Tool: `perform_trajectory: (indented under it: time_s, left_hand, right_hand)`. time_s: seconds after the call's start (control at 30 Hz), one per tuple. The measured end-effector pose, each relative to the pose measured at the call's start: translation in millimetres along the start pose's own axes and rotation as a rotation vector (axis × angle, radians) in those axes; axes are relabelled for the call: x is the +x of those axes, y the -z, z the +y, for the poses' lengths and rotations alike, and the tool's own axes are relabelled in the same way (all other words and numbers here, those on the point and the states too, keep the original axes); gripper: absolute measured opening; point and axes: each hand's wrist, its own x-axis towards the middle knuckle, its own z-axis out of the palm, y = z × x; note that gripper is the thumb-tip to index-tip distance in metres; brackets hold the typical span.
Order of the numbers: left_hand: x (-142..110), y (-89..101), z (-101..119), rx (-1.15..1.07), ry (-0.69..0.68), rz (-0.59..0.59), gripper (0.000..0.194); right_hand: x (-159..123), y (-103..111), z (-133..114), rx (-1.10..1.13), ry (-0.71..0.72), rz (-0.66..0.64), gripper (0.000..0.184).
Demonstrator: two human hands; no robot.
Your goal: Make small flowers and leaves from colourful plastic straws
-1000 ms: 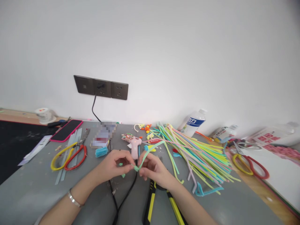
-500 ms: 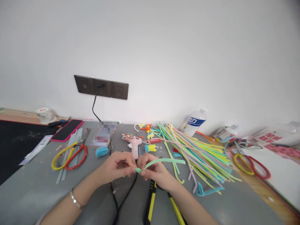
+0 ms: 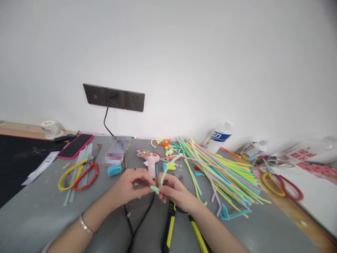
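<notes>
Both hands [image 3: 139,184] [image 3: 172,191], fingertips pinched nearly closed around a fuzzy, curved green pipe cleaner [image 3: 168,169].

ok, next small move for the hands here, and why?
I'd probably bend the loose length of the green pipe cleaner around its bunched end with the right hand: the left hand pinches by that end, while the loose length arcs up free from the right fingers.
</notes>
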Motion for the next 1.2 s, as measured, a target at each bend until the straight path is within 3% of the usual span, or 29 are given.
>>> perform_trajectory:
  time_s: [0.53,0.77,1.0,1.2]
  left_hand:
    - [0.8,0.8,2.7,0.136,-0.125,0.001,0.007]
    - [2.6,0.8,2.3,0.059,-0.049,-0.013,0.009]
    - [2.6,1.5,1.9,0.053,-0.051,0.031,0.01]
    - [4.1,11.8,0.4,0.202,0.085,-0.015,0.011]
  right_hand:
    - [-0.1,-7.8,-6.2,-0.053,0.049,-0.016,0.027]
    - [-0.6,-5.1,-2.9,-0.063,0.141,0.039,0.023]
    - [0.4,-9.2,-10.4,-0.124,0.054,0.082,0.033]
    - [3.1,-5.3,-6.2,-0.158,0.086,0.15,0.035]
